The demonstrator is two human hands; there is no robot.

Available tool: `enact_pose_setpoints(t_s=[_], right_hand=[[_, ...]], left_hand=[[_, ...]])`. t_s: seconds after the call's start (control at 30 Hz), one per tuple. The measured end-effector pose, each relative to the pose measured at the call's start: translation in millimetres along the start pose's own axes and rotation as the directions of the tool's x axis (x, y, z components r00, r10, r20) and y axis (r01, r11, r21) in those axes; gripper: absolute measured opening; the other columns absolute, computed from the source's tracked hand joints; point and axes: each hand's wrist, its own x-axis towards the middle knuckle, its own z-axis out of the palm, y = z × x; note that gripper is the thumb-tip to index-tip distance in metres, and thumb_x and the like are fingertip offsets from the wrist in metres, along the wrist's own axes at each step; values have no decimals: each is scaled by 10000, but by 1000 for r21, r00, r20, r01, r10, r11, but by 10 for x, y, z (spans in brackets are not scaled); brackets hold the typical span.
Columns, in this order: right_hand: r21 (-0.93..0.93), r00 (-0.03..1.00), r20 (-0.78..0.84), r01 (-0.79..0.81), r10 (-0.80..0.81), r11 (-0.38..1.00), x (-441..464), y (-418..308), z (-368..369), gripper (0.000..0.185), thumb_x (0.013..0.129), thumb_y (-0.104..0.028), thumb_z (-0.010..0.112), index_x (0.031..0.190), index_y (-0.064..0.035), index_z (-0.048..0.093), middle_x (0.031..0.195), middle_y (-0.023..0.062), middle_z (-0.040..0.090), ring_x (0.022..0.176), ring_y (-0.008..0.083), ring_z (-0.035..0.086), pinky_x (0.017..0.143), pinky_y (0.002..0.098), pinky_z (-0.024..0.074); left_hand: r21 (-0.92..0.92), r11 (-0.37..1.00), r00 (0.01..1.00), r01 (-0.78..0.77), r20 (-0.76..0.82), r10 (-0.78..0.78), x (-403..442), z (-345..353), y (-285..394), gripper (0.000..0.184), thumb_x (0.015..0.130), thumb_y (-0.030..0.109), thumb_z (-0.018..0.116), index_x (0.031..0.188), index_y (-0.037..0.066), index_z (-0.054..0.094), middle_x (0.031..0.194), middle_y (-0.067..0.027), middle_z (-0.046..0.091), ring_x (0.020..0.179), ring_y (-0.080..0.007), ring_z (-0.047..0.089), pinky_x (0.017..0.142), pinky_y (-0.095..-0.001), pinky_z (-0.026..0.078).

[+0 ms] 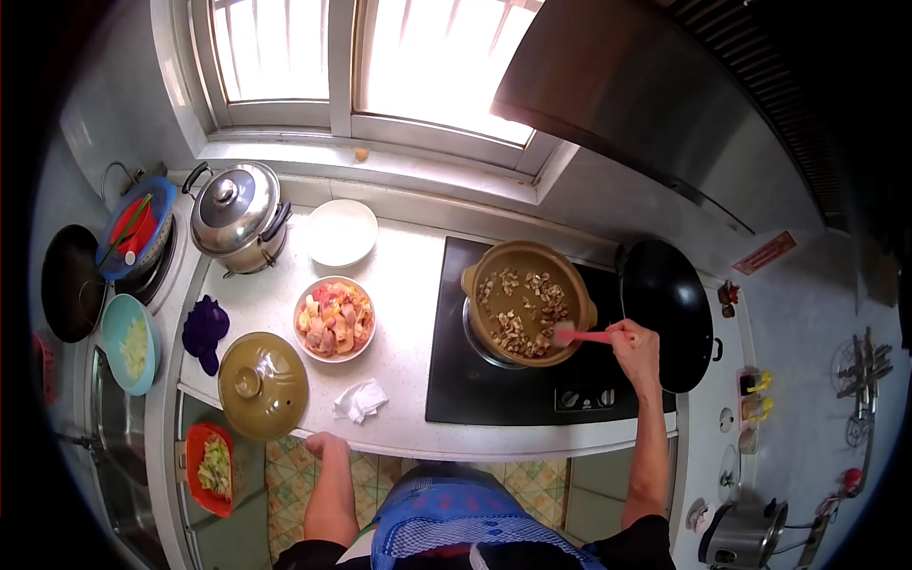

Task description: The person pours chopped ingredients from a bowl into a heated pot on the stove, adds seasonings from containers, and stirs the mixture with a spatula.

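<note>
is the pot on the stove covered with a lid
No, the pot is open, showing browned pieces of food inside.

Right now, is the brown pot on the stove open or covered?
Open: no lid is on the pot, so the food pieces inside show.

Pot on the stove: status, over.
Right hand gripping pink spatula, tip in pot. Browned pieces scattered inside, lid off. Left hand at counter edge. Wok beside right hand.
</note>
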Motion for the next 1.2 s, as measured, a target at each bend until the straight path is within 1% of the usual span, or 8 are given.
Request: enact_pose_setpoints(t_s=[0.17, 0.37, 0.5, 0.67, 0.73, 0.83, 1.0, 1.2], right_hand=[[467, 950, 211, -306, 231, 830, 84, -96, 342, 213, 828, -165, 528, 829, -13, 676, 567, 0, 579, 478, 42, 498, 448, 170, 382], [274, 999, -31, -33, 43, 961, -9, -350, 283, 182, 837, -132, 561, 897, -6, 678, 613, 7, 598, 544, 43, 519, 508, 179, 407], [496, 969, 245, -144, 21, 856, -38, -408, 363, 161, 835, -111, 587, 922, -13, 680, 647, -1, 604, 576, 39, 533, 532, 178, 422], [483, 994, 2, -100, 114, 870, 288, -30, 696, 221, 860, -171, 540, 912, -1, 670, 603, 1, 583, 537, 42, 508, 507, 183, 399], [438, 980, -98, -113, 173, 892, 263, 142, 583, 203, 823, -143, 536, 858, 5, 670, 568, 6, 571, 502, 49, 485, 475, 197, 378], [297, 972, -140, -141, 189, 944, -60, 204, 300, 215, 816, -154, 528, 821, 9, 669, 554, 16, 566, 495, 61, 494, 469, 205, 382], [562, 963, 128, -266, 236, 783, -444, 138, 459, 168, 828, -107, 536, 855, -5, 667, 581, -1, 583, 504, 44, 507, 470, 187, 395], [226, 974, -203, 146, -100, 963, -78, -109, 441, 169, 833, -123, 581, 911, 6, 657, 662, 54, 617, 598, 95, 571, 551, 231, 449]], left_hand=[[26, 1000, 1000, 13, 14, -13, 14, 12, -4, 216, 788, 298, 598, 989, 304, 676, 943, 119, 615, 910, -43, 551, 714, -318, 433], [27, 998, 997, 57, 49, -58, 298, 68, 52, 204, 794, 305, 588, 978, 304, 674, 933, 120, 612, 915, -41, 545, 719, -315, 426], [-7, 997, 995, 78, 66, -77, 315, 103, 41, 211, 801, 301, 567, 984, 283, 670, 946, 98, 612, 933, -61, 545, 733, -321, 427], [-341, 925, 986, 168, 35, -166, -27, 36, 16, 252, 822, 270, 494, 986, 172, 659, 989, 2, 615, 934, -143, 571, 749, -348, 457], [-885, 361, 918, 295, 157, -365, -147, 70, -2, 278, 831, 258, 464, 987, 127, 654, 1006, -37, 616, 935, -176, 582, 756, -358, 469], [-777, -622, 840, 96, 399, -369, -322, 86, 11, 323, 843, 239, 420, 988, 61, 647, 1032, -95, 617, 936, -225, 598, 766, -374, 487], [-544, -838, 822, -33, 463, -332, -533, -43, -6, 407, 865, 208, 347, 990, -50, 636, 1074, -191, 620, 937, -307, 625, 783, -401, 517], [-481, -874, 831, -72, 455, -319, -559, -42, -84, 436, 880, 202, 316, 1006, -75, 629, 1079, -219, 618, 945, -330, 624, 801, -402, 517]])
